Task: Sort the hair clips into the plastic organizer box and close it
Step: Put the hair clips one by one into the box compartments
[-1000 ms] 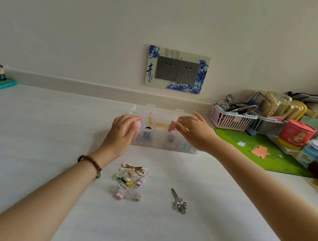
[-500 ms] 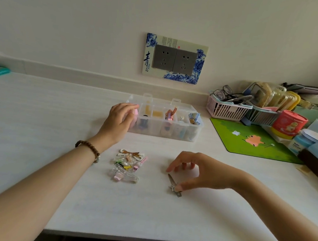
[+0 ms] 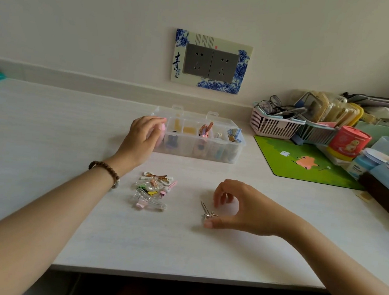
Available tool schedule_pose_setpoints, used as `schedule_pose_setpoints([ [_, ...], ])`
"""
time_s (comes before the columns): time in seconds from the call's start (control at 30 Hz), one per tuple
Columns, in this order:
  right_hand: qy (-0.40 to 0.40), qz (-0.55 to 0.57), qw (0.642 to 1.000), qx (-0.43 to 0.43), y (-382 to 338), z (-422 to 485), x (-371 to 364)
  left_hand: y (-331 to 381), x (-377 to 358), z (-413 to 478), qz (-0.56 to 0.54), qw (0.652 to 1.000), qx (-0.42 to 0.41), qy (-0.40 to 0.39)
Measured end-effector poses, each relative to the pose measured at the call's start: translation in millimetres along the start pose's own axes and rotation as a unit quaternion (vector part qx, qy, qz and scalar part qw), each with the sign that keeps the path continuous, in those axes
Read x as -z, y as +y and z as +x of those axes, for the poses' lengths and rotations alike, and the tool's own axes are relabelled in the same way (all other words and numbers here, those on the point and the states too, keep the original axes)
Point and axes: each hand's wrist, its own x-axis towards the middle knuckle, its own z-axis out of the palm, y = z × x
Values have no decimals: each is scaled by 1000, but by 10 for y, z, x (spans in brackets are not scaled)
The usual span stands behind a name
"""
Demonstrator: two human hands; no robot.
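Observation:
The clear plastic organizer box (image 3: 213, 159) stands open at the back of the white table, with small clips in several compartments. My left hand (image 3: 141, 139) cups its left end, fingers against something pink there. A pile of coloured hair clips (image 3: 154, 190) lies in front of the box. To its right a silver hair clip with a bow (image 3: 207, 211) lies flat on the table. My right hand (image 3: 242, 208) arches over that silver clip: the thumb tip touches its bow end and the curled fingers hover behind it.
A green mat (image 3: 303, 162) lies to the right of the box. Behind it stand a pink basket (image 3: 273, 127) with glasses, a red tub (image 3: 348, 142) and stacked clutter. A wall socket panel (image 3: 211, 61) is above the box. The table's front edge (image 3: 180, 276) is near me.
My right hand left the box and came down toward me onto the silver clip. My left hand has stayed at the box's left end. The clip pile has not moved.

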Motion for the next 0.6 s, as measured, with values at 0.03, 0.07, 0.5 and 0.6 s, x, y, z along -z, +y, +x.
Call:
schedule_pose_setpoints([
  [0.03, 12, -1, 1000, 1, -7, -10, -32, 14, 8, -5, 11, 1000, -10, 3],
  [0.07, 24, 12, 1000, 1, -6, -10, -59, 33, 16, -10, 34, 999, -29, 7],
  [0.5, 242, 269, 932, -10, 184, 520, 292, 161, -40, -63, 128, 984, -106, -70],
  [0.6, 304, 208, 930, -8, 263, 834, 703, 172, -38, -67, 119, 985, -100, -73],
])
